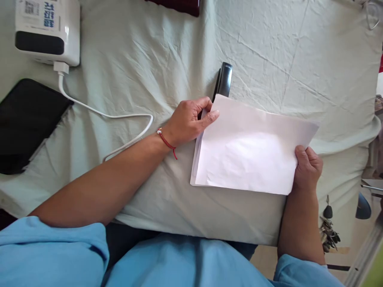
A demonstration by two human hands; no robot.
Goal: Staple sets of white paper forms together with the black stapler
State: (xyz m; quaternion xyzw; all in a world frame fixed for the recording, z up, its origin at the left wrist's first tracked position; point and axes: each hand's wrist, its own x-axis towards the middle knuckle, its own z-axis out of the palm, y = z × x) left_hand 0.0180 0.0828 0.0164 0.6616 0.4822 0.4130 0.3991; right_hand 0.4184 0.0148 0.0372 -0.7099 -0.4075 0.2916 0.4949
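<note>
head view, both hands (191, 119) (306, 165) gripping paper sheets (248, 159)

Place: you sit at a home desk.
Evidence: creased cloth cover (299, 59), stapler (225, 77), charging device (48, 30), tablet (26, 119).

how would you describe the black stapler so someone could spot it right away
Start at the pale green cloth over the table and find the white paper sheets both hands hold. The black stapler lies just beyond their far corner, by the left hand: narrow, glossy, far smaller than the flat black tablet.
</note>
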